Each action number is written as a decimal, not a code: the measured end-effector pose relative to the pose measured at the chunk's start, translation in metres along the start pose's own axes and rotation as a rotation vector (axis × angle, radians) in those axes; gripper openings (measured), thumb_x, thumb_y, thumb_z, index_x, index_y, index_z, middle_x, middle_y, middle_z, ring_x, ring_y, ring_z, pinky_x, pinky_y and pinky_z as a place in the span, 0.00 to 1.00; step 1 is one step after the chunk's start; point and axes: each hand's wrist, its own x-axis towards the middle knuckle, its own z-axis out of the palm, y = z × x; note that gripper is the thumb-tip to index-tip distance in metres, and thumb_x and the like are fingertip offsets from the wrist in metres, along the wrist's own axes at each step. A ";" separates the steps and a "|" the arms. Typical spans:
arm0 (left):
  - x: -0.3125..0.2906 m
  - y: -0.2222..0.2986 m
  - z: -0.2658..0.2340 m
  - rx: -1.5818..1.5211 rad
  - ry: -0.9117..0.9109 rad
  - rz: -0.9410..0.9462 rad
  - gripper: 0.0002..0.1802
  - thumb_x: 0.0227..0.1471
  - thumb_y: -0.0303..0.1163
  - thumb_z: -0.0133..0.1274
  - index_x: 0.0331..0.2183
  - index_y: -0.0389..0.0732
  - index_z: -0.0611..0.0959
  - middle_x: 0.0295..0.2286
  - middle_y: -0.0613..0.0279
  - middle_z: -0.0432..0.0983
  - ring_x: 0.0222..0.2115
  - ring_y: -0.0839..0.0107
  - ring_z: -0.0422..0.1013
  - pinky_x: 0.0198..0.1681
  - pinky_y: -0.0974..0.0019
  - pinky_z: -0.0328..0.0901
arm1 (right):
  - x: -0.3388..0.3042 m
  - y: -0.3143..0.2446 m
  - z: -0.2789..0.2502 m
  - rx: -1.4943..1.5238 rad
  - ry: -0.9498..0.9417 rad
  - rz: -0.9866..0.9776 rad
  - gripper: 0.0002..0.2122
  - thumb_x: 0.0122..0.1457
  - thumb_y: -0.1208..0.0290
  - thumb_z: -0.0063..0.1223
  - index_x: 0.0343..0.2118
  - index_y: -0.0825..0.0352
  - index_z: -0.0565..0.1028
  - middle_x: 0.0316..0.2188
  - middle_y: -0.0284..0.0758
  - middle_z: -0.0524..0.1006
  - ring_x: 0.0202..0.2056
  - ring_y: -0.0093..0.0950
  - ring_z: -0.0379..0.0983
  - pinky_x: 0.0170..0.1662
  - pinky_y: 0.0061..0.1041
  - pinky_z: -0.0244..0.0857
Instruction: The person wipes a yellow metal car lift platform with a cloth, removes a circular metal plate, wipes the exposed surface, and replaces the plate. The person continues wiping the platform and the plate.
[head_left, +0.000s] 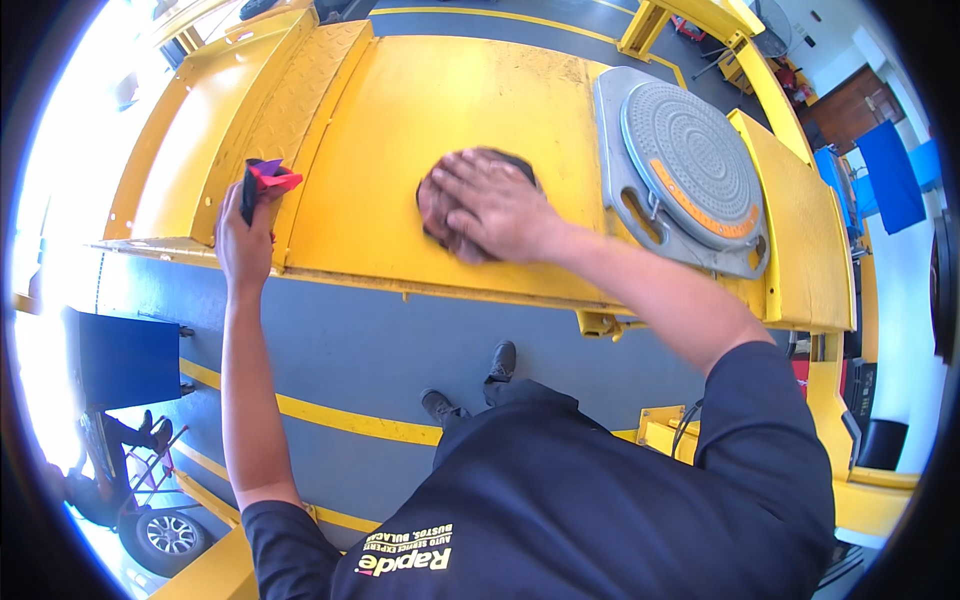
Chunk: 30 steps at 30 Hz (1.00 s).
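Note:
My right hand (492, 205) presses a dark, stained rag (438, 212) against the flat yellow ramp deck (400, 90). Its fingers lie over the cloth, which shows around them and is slightly blurred. At the ramp's near edge on the left, my left hand (245, 238) is closed around a bunched cloth (270, 178) in black, purple and pinkish red. The colourful ends stick up above the fingers. To the right of my right hand, a round grey turntable plate (692, 160) with an orange scale sits on its grey base.
Left of the deck is a raised yellow tread-plate section (300, 95). A blue cabinet on casters (125, 358) stands at the left, with a wheel (170, 535) below it. Yellow lift posts (780, 90) rise at the right. Grey floor with a yellow line (350, 420) lies below.

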 end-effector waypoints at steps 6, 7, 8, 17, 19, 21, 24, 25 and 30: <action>-0.003 0.004 0.005 -0.139 -0.011 -0.060 0.16 0.65 0.33 0.54 0.50 0.37 0.83 0.44 0.52 0.80 0.44 0.56 0.76 0.52 0.59 0.67 | 0.110 0.138 0.015 -0.316 0.126 -0.206 0.23 0.72 0.56 0.40 0.66 0.58 0.70 0.68 0.32 0.69 0.71 0.34 0.59 0.74 0.38 0.50; 0.000 0.011 0.011 -0.141 -0.001 -0.064 0.16 0.64 0.33 0.54 0.50 0.36 0.83 0.45 0.52 0.80 0.44 0.55 0.76 0.52 0.59 0.67 | 0.121 0.155 0.009 -0.299 0.116 -0.194 0.22 0.72 0.57 0.43 0.66 0.57 0.71 0.67 0.30 0.71 0.71 0.34 0.60 0.73 0.37 0.52; -0.001 0.011 0.003 -0.115 0.011 -0.082 0.17 0.64 0.32 0.54 0.51 0.36 0.82 0.45 0.51 0.80 0.44 0.55 0.76 0.53 0.59 0.67 | 0.135 0.167 0.003 -0.322 0.044 -0.161 0.23 0.70 0.57 0.46 0.66 0.58 0.70 0.66 0.32 0.71 0.70 0.35 0.61 0.73 0.37 0.52; -0.009 -0.008 0.000 0.066 0.143 0.012 0.17 0.60 0.31 0.56 0.50 0.35 0.82 0.49 0.48 0.79 0.53 0.49 0.74 0.59 0.56 0.65 | 0.239 0.291 0.000 0.016 -0.012 0.555 0.23 0.74 0.52 0.38 0.60 0.61 0.75 0.58 0.44 0.77 0.61 0.44 0.71 0.64 0.43 0.63; 0.000 0.002 0.004 0.112 0.153 0.059 0.16 0.58 0.29 0.57 0.48 0.35 0.82 0.49 0.50 0.79 0.51 0.48 0.74 0.58 0.56 0.65 | 0.239 0.326 -0.014 -0.076 0.159 0.657 0.22 0.73 0.53 0.38 0.55 0.63 0.77 0.53 0.47 0.81 0.55 0.49 0.75 0.59 0.47 0.67; 0.002 0.011 0.001 0.125 0.131 0.078 0.15 0.58 0.29 0.56 0.47 0.36 0.82 0.48 0.52 0.80 0.51 0.49 0.74 0.57 0.56 0.66 | 0.240 0.342 -0.035 -0.035 0.342 0.760 0.22 0.73 0.52 0.38 0.53 0.63 0.77 0.52 0.47 0.81 0.54 0.50 0.76 0.57 0.48 0.68; 0.001 0.011 0.002 0.116 0.130 0.124 0.14 0.57 0.28 0.56 0.46 0.37 0.83 0.46 0.55 0.80 0.50 0.50 0.74 0.56 0.56 0.66 | 0.248 0.351 -0.085 -0.147 0.591 0.660 0.21 0.73 0.53 0.38 0.51 0.63 0.77 0.48 0.46 0.83 0.51 0.51 0.78 0.55 0.51 0.69; -0.005 0.009 -0.007 0.144 0.145 0.123 0.13 0.57 0.28 0.56 0.45 0.37 0.83 0.46 0.55 0.81 0.49 0.50 0.74 0.55 0.56 0.66 | 0.259 0.308 -0.093 -0.035 0.542 0.639 0.20 0.73 0.53 0.41 0.50 0.63 0.78 0.51 0.45 0.82 0.54 0.48 0.77 0.54 0.49 0.70; 0.000 0.012 -0.006 0.084 0.118 0.130 0.14 0.54 0.26 0.57 0.45 0.39 0.83 0.46 0.56 0.81 0.50 0.51 0.74 0.56 0.55 0.65 | 0.229 0.173 -0.067 -0.019 0.527 -0.066 0.11 0.63 0.64 0.55 0.45 0.63 0.79 0.39 0.46 0.80 0.41 0.49 0.77 0.46 0.48 0.72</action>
